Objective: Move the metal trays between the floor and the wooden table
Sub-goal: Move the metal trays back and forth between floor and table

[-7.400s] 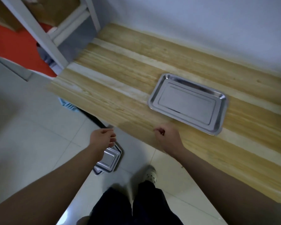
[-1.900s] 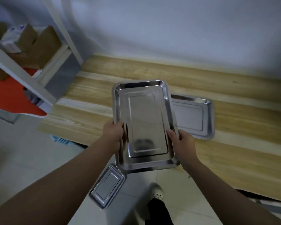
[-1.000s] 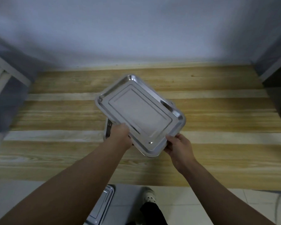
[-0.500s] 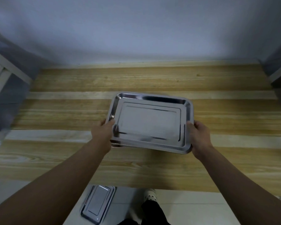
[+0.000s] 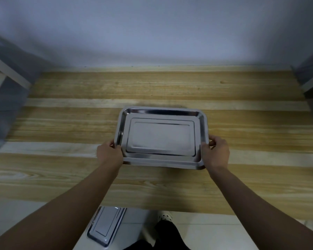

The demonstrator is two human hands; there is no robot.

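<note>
A rectangular metal tray (image 5: 161, 138) lies level in the middle of the wooden table (image 5: 61, 174). It covers the tray that lay there before, so that one is hidden beneath it. My left hand (image 5: 109, 154) grips its left short edge and my right hand (image 5: 216, 152) grips its right short edge. Another metal tray (image 5: 105, 225) lies on the tiled floor below the table's front edge, partly hidden by my left forearm.
A white wall runs behind the table. White shelf frames stand at the far left (image 5: 2, 76) and far right (image 5: 311, 82). My white shoe (image 5: 163, 216) and dark trouser leg are on the floor tiles beside the floor tray.
The tray came up from the floor in both hands, was turned to lie lengthwise, and has come down onto the tray on the table. My view turned to face the table squarely.
</note>
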